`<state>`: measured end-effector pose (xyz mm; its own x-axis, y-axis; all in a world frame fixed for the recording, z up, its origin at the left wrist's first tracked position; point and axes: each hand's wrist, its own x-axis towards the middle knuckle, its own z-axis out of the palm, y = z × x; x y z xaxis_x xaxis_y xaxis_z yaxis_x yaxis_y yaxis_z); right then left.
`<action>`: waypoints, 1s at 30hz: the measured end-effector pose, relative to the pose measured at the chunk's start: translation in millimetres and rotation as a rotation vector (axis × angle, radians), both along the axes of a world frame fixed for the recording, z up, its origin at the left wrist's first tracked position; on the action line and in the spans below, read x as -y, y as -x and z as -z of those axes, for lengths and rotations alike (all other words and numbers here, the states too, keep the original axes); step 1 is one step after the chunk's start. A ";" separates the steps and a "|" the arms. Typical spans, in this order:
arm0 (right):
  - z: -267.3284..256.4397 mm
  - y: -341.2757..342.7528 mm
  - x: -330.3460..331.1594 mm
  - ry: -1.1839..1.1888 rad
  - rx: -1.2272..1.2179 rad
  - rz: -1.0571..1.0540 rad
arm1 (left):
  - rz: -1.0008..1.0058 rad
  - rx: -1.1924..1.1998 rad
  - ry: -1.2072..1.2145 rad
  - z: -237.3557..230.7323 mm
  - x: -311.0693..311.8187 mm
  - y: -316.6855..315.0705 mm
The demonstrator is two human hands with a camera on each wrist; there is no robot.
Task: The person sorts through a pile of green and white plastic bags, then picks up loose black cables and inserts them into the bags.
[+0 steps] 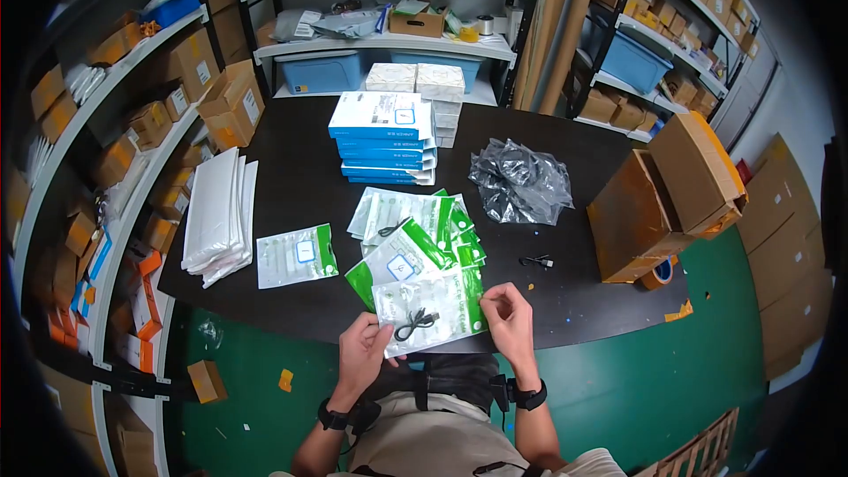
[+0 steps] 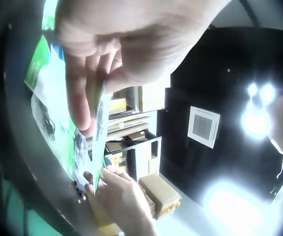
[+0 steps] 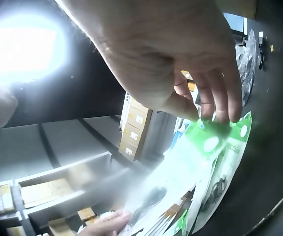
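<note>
Light-blue bins point(image 1: 319, 73) sit on a grey rack point(image 1: 389, 47) behind the dark table point(image 1: 296, 141); crumpled grey plastic point(image 1: 521, 181) lies right of stacked blue-and-white boxes point(image 1: 380, 146); a cardboard carton point(image 1: 632, 216) stands at the table's right end, a tape roll point(image 1: 658, 274) beside it; a small box point(image 1: 207, 382) rests on the green floor point(image 1: 618, 389).

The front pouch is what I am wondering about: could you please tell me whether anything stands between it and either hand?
Nothing visible does: the left hand pinches the front pouch near its left end, and the right hand pinches its green end. The other pouches lie beyond it, not in between.
</note>
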<state>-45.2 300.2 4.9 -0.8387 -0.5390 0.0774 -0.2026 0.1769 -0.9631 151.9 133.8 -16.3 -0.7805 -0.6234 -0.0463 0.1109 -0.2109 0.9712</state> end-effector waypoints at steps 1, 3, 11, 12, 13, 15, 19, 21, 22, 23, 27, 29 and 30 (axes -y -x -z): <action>0.7 -2.0 0.8 0.003 -0.001 -0.003 | -0.003 -0.001 0.003 0.7 0.8 -1.7; 6.3 -4.4 2.5 0.094 0.080 -0.032 | -0.017 0.012 0.092 0.3 3.4 -4.3; 5.1 -14.4 0.8 0.215 0.214 -0.021 | -0.034 0.015 0.110 -12.8 7.9 -15.2; 2.9 -16.0 -0.3 0.193 0.242 -0.003 | -0.019 0.044 0.087 -14.0 8.0 -15.0; -1.3 -17.2 -0.5 0.123 0.170 0.011 | -0.027 0.039 0.089 -14.6 8.8 -13.8; -4.1 -21.5 -0.2 0.051 0.104 0.023 | -0.034 0.040 0.089 -11.9 11.2 -12.2; -4.8 -18.8 9.3 0.038 -0.270 0.056 | -0.025 0.060 0.071 -8.6 20.4 -6.0; -0.9 -13.3 13.4 0.008 -0.334 0.085 | -0.042 0.076 0.057 -13.2 24.3 -2.2; 0.2 -10.1 16.1 -0.007 -0.368 0.102 | -0.048 0.081 0.052 -14.5 27.2 0.6; 1.1 -9.0 18.2 -0.012 -0.357 0.109 | -0.040 0.092 0.050 -14.0 30.2 1.5; -2.2 9.5 32.5 0.049 -0.213 0.147 | -0.008 0.058 0.063 -15.4 52.3 17.9; 2.0 18.9 38.0 0.065 -0.037 0.063 | 0.029 0.079 0.058 -19.6 62.4 26.8; 3.4 23.5 40.5 0.070 0.052 0.020 | 0.047 0.091 0.053 -20.4 67.4 31.7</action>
<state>-68.7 259.7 1.5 -0.8531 -0.5170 0.0702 -0.1487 0.1120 -0.9825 120.2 66.4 4.0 -0.8032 -0.5895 -0.0859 0.0131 -0.1618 0.9867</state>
